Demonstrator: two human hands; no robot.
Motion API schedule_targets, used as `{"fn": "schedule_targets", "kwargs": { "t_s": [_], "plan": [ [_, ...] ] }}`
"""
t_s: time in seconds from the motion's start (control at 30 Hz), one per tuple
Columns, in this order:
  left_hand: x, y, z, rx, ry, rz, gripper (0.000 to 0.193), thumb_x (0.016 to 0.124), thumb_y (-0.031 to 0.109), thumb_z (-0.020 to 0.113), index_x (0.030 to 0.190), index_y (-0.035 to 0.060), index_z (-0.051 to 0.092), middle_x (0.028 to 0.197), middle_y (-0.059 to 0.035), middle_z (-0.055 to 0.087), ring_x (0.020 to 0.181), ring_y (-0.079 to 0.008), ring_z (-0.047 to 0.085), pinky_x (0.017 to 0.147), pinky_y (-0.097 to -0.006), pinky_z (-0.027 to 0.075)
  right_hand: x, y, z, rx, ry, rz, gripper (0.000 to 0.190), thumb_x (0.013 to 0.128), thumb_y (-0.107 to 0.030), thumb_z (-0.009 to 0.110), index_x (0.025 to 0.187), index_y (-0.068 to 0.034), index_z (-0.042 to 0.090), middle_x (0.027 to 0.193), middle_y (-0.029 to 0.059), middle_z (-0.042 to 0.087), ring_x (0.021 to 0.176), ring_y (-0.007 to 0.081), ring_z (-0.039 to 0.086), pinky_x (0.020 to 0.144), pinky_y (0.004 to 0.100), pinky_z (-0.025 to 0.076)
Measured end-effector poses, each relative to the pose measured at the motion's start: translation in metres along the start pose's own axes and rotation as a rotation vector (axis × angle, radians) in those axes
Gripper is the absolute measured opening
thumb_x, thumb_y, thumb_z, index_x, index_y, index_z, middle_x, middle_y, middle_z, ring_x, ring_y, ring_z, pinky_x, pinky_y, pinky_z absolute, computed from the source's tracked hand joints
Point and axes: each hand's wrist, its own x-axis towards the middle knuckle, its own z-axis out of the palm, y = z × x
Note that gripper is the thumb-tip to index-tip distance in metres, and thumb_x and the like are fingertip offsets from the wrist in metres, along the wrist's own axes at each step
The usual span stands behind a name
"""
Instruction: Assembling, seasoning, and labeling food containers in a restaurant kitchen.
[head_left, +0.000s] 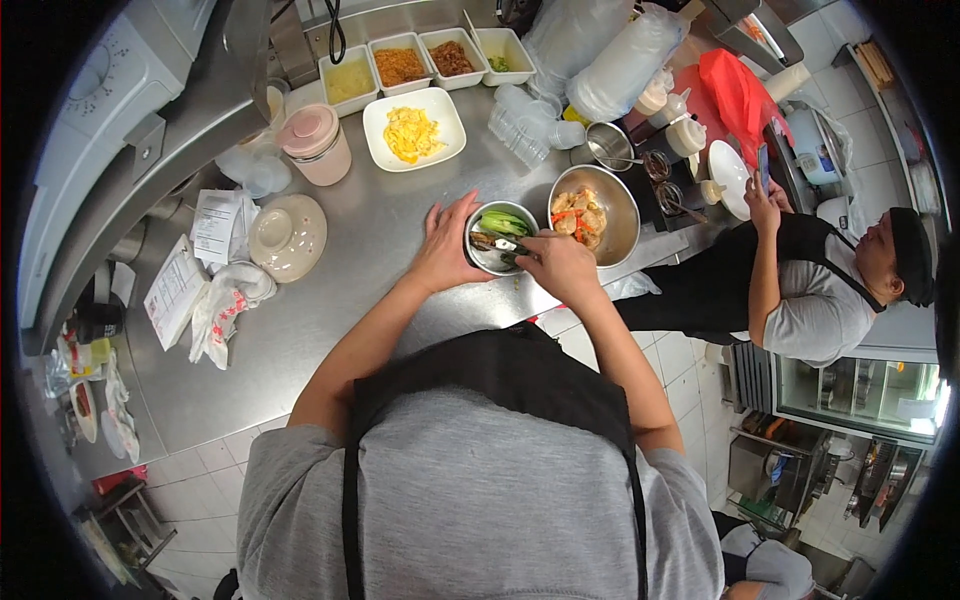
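Observation:
My left hand (448, 251) is curved around the left side of a small round metal bowl (478, 264), steadying it on the steel counter. Inside the bowl are green leafy vegetable stalks (502, 223) and some darker food beside something white. Metal tongs (517, 250) are gripped in my right hand (564, 268), their tips down in the bowl. Just right of it stands a larger metal bowl (622, 225) of cooked meat pieces with red strips (579, 216). Behind, a white square dish (450, 146) holds yellow scrambled egg (412, 135).
White tubs (349, 105) of toppings line the back. A pink-lidded container (315, 142), an upturned speckled bowl (287, 238), papers and a cloth (225, 307) lie left. Clear plastic cups (525, 124) and sauce bottles (686, 136) stand right. A co-worker (810, 277) holds a phone at the right.

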Motion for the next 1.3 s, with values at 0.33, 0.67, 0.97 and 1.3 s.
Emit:
{"fn": "schedule_targets", "kwargs": {
  "t_s": [0.33,0.67,0.97,1.3],
  "plan": [
    [0.002,0.001,0.002,0.001,-0.009,0.003,0.116,0.043,0.035,0.081,0.133,0.0071,0.013,0.123,-0.0142,0.042,0.12,-0.0272,0.033,0.101,-0.0514,0.009,0.003,0.005,0.008,-0.047,0.049,-0.03,0.02,0.073,-0.027,0.059,0.084,-0.011,0.064,0.078,0.01,0.059,0.074,0.028,0.059,0.063,0.04,0.047],
    [0.0,0.001,-0.002,0.003,-0.021,-0.012,0.115,0.045,0.039,0.08,0.132,0.0052,0.013,0.124,-0.0148,0.042,0.12,-0.0272,0.033,0.102,-0.0507,0.009,-0.026,0.079,-0.052,-0.158,0.13,0.402,0.029,0.07,-0.033,0.061,0.089,-0.012,0.065,0.078,0.0137,0.062,0.073,0.0315,0.06,0.064,0.0404,0.047],
    [0.002,0.002,-0.001,0.006,-0.046,-0.022,0.115,0.046,0.04,0.08,0.132,0.005,0.013,0.123,-0.0146,0.041,0.121,-0.0271,0.032,0.102,-0.0513,0.008,-0.014,0.098,-0.032,-0.354,0.142,0.34,0.022,0.07,-0.025,0.061,0.084,-0.008,0.064,0.085,0.0099,0.061,0.075,0.0297,0.06,0.067,0.0403,0.049],
    [-0.001,-0.001,0.0,0.031,-0.026,-0.012,0.115,0.045,0.039,0.08,0.132,0.0055,0.013,0.124,-0.0144,0.04,0.12,-0.027,0.033,0.101,-0.0521,0.01,-0.026,0.101,-0.07,-0.081,0.236,0.272,0.02,0.072,-0.022,0.059,0.088,-0.012,0.066,0.078,0.0102,0.058,0.075,0.03,0.057,0.065,0.0402,0.045]
  ]
}}
